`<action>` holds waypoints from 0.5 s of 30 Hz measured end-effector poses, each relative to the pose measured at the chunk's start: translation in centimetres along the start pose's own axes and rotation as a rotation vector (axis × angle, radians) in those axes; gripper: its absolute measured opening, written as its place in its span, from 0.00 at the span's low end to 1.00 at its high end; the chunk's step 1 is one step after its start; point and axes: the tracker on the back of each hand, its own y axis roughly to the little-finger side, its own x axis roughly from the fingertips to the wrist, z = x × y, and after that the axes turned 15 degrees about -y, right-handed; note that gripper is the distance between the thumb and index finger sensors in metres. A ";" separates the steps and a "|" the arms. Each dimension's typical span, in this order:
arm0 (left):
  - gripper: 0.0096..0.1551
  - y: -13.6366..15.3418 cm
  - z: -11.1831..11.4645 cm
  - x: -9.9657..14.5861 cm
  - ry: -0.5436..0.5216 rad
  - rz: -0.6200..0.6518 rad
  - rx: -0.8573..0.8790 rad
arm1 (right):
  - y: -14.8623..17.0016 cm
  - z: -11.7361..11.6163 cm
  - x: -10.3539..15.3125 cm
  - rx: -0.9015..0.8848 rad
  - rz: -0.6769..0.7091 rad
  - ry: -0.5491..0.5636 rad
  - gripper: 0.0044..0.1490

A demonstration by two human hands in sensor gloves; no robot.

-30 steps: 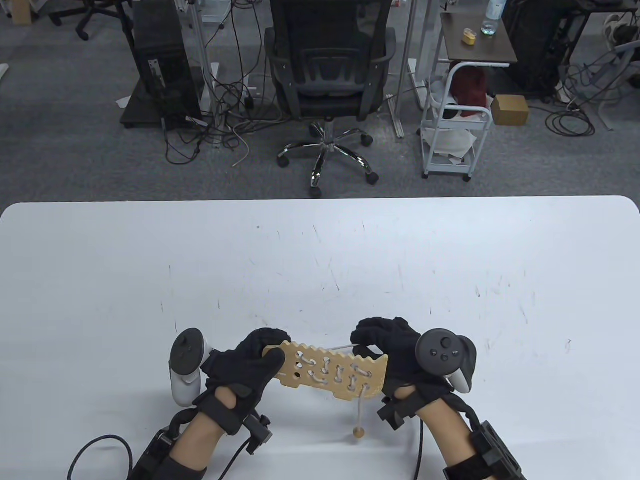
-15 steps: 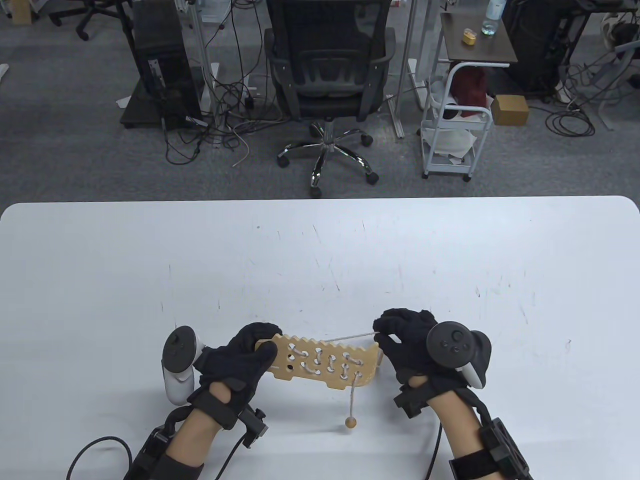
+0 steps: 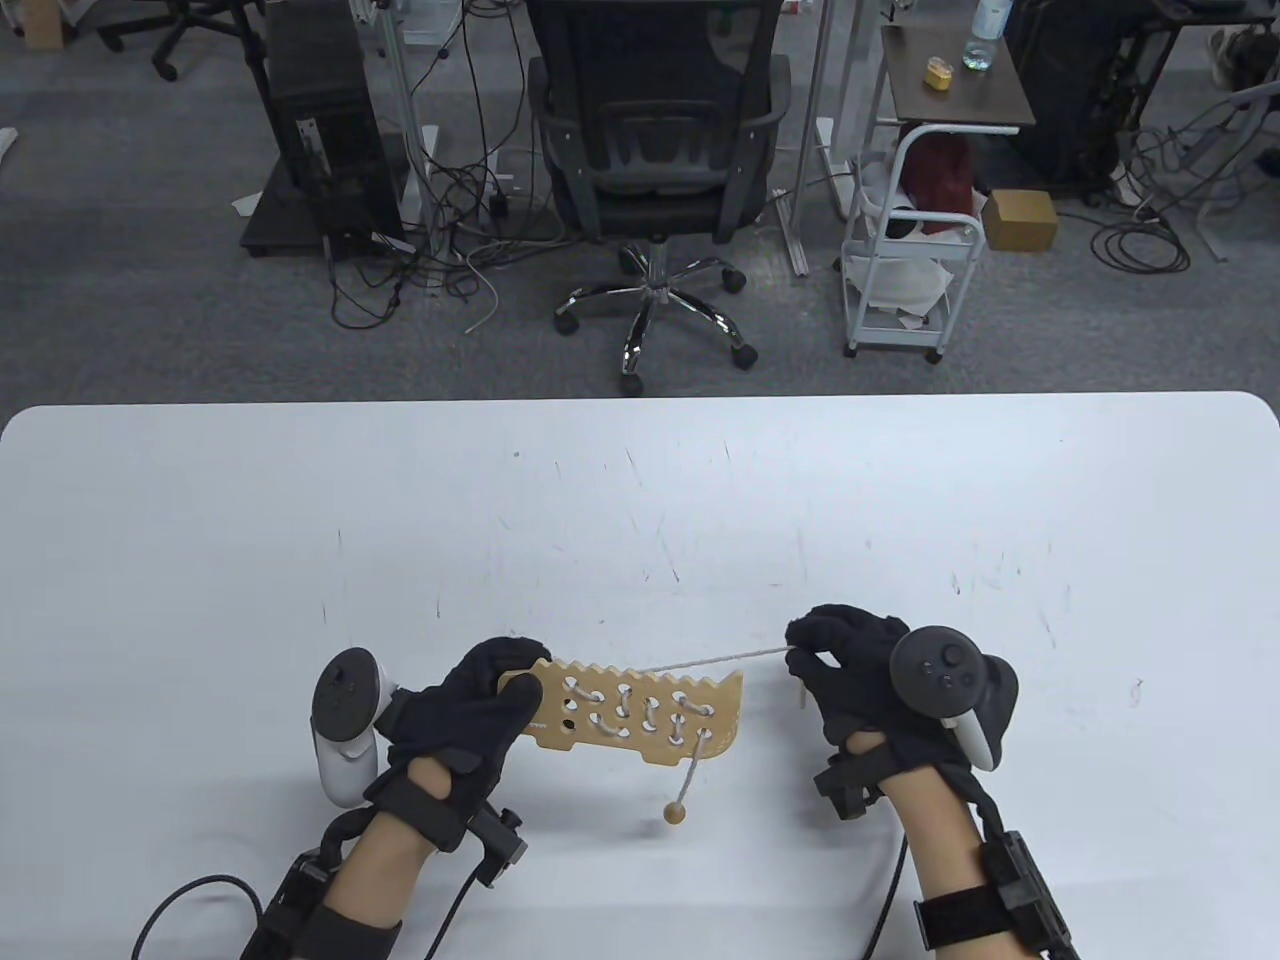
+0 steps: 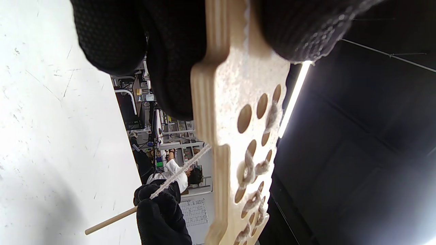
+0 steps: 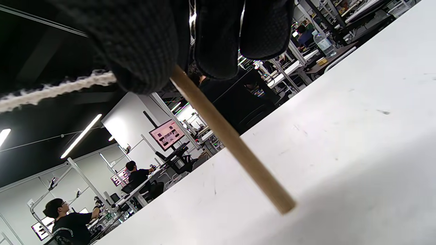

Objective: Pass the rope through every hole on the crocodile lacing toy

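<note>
I find my left hand (image 3: 470,700) gripping the flat wooden crocodile lacing board (image 3: 640,712), long axis left-right along the worktop's near edge; my right hand (image 3: 850,665) pinches the taut white rope (image 3: 715,662) to its right.

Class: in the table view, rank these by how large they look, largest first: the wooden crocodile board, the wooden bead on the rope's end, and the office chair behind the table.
1. Office chair, though it stands farther from the camera.
2. Crocodile board.
3. Wooden bead, clearly smallest.

No text, label, brand or number could be read anywhere. A sheet of paper (image 4: 194,212) beside the crocodile lacing toy (image 4: 238,143) perhaps carried a printed grid, and a monitor (image 5: 167,134) glowed pink, both too blurred to read.
</note>
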 end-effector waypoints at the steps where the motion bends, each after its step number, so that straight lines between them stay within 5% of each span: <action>1: 0.29 0.0 0.0 0.0 0.000 -0.001 -0.002 | 0.0 0.0 0.0 0.017 -0.002 0.000 0.24; 7: 0.29 0.1 0.1 0.0 0.000 -0.002 -0.002 | -0.4 -0.2 0.1 0.074 0.001 0.011 0.23; 15: 0.29 0.1 0.2 0.1 -0.001 0.001 0.000 | -0.9 -0.1 0.4 -0.123 0.056 0.054 0.23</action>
